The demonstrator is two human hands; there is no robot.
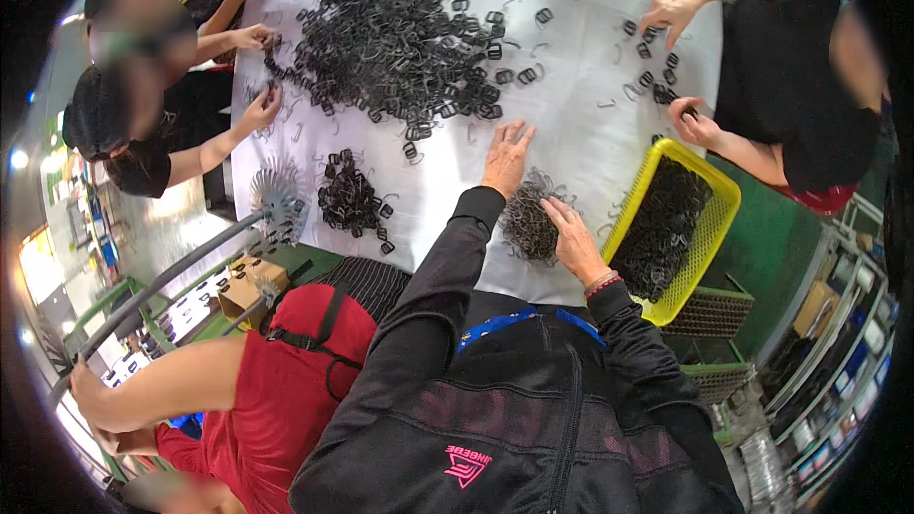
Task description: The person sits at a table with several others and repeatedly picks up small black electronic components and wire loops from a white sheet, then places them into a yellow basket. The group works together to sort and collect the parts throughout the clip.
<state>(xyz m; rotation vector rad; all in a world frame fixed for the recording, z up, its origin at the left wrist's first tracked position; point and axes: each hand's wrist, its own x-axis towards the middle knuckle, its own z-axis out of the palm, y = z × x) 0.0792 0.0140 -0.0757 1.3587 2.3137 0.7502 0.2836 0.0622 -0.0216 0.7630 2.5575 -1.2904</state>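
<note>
- Under the fingers (564, 214) of the right hand (574, 243) lies a small tangled pile of thin wire clips (528, 219), on the white table cover (571, 105).
- These fingers are bent down and close together; their tips press into the right edge of the pile. I cannot tell if one clip is already pinched between them.
- Just left of the pile and a little beyond it, the left hand (505, 160) lies flat on the cover. Its fingers are spread wide and straight and hold nothing; the heel of the hand is near the far edge of the pile.
- To the right of the right fingers, close by, stands a yellow basket (725, 198) tilted at the table edge, already holding many dark clips.
- Far beyond the left fingertips spreads the large heap of black buckles (400, 38); other people's hands work at its left side and at the far right corner of the table.
- A smaller group of buckles (350, 198) lies well to the left of both hands.
- My judgement: the step in hand is gathering or sorting the small pile, the left hand steadying beside it while the right rakes.
- The next move seems to need the right fingers to close on a bunch of clips without dragging the tangled rest, then lift them over the near rim of the basket.
</note>
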